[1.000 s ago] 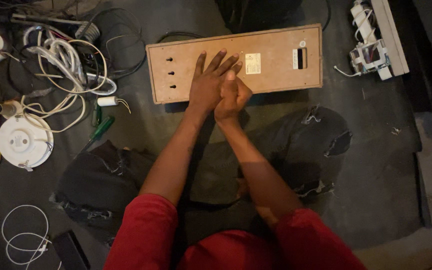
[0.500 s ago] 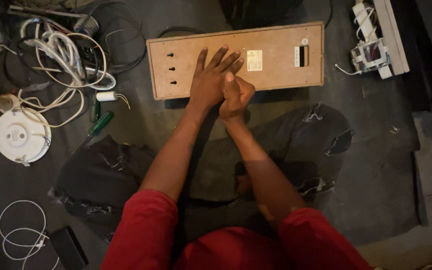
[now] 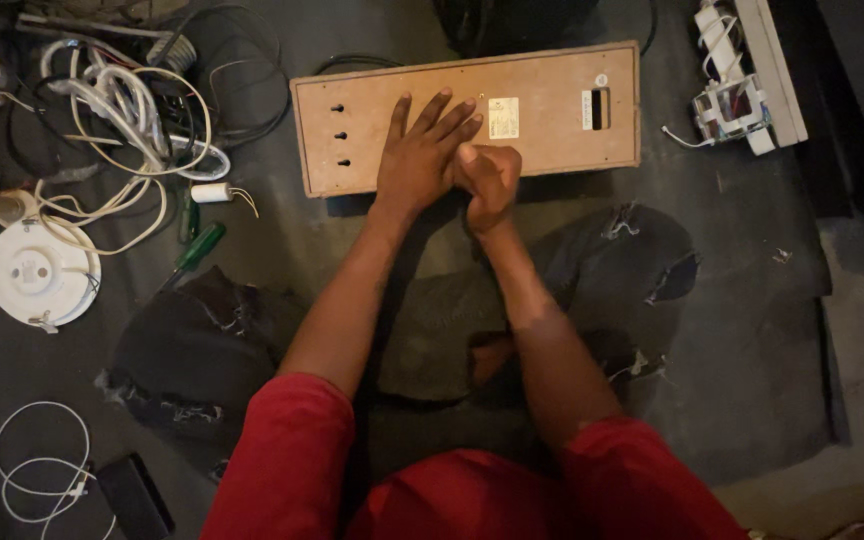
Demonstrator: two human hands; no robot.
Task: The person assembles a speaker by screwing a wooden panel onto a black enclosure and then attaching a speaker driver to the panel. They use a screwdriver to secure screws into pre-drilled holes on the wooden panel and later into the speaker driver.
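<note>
Brown board (image 3: 552, 110) flat on floor.

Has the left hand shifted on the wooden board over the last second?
No. The left hand lies flat, fingers spread, at the same spot on the wooden board, just left of its pale label.

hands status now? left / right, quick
Left hand: open, fingers spread, palm flat on the wooden board.
Right hand: closed in a fist at the board's near edge; any contents cannot be told.

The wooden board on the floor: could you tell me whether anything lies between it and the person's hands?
Nothing visible does: the left hand lies flat on the wooden board, and the right hand, fisted, rests at its near edge.
</note>
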